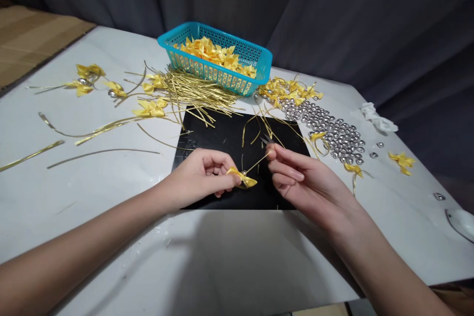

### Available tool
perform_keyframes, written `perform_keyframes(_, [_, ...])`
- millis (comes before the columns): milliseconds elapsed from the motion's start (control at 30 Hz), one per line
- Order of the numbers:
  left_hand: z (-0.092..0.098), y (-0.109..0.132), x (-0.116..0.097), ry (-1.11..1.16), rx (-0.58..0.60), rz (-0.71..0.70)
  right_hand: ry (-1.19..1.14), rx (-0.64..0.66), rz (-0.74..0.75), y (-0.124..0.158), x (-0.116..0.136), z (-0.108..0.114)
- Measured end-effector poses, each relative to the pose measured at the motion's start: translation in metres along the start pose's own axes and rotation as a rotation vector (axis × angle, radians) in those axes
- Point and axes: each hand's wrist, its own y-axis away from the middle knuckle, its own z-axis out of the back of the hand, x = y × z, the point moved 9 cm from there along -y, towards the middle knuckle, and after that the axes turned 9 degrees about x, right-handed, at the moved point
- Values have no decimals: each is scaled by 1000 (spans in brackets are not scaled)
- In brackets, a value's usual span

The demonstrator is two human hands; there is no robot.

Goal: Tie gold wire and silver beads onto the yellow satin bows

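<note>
My left hand (pixel 202 174) is closed in a pinch on a small yellow ribbon bow (pixel 242 177) over the black mat (pixel 225 138). A thin gold wire tie (pixel 256 161) runs up and to the right from the bow. My right hand (pixel 299 177) pinches the far end of that wire between thumb and forefinger, its other fingers stretched out. Both hands hover just above the mat's near edge.
A teal basket (pixel 217 57) of yellow bows stands at the back. A heap of gold wire ties (pixel 192 91) lies before it. Silver beads (pixel 333 131) spread to the right. Finished bows (pixel 150 107) lie left; a crumpled white tissue (pixel 375 117) far right.
</note>
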Motion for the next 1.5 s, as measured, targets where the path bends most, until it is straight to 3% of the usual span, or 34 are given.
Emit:
perform_keyframes(433, [1, 0, 0, -34, -16, 18, -37, 17, 0, 0, -1, -6])
perform_keyframes(600, [0, 0, 0, -70, -18, 26, 7, 31, -184, 3, -14, -8])
perform_keyframes(800, [2, 1, 0, -82, -32, 37, 1, 85, -272, 13, -12, -10])
perform_keyframes(1000, [5, 1, -1, -59, -59, 27, 17, 164, -225, 16, -9, -13])
perform_keyframes(1133, [4, 1, 0, -69, -44, 32, -31, 305, -279, 22, -16, -24])
perform_keyframes(1400, [-2, 0, 2, -75, -2, 44, -16, 260, -290, 25, -16, -18])
perform_keyframes(1500, [-1, 1, 2, -76, -9, 49, 108, 257, -215, 23, -11, -20])
